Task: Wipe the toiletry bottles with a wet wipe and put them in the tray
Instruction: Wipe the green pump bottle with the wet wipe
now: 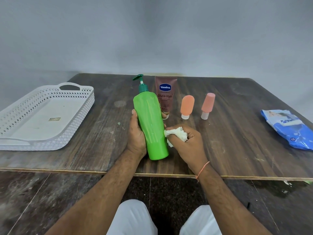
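The left hand [137, 133] is gripping the green pump bottle [150, 126], tilted above the wooden table [228, 141], while the right hand [188, 141] is clutching a crumpled wet wipe [176, 133] against the bottle's side; 3 other bottles are standing behind, and the white tray [42, 119] is lying well apart at left

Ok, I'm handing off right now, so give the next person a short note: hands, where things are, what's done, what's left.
Left hand grips the green pump bottle, tilted, near the table's front edge.
Right hand holds the crumpled wet wipe against the bottle's side.
White tray at the left holds no bottles.
Standing behind: Vaseline tube, orange squeeze bottle, pink bottle.
Wipes pack lies at the right.
Done: none trayed.
Left: finish the green bottle, tray it, then wipe and tray the other three.
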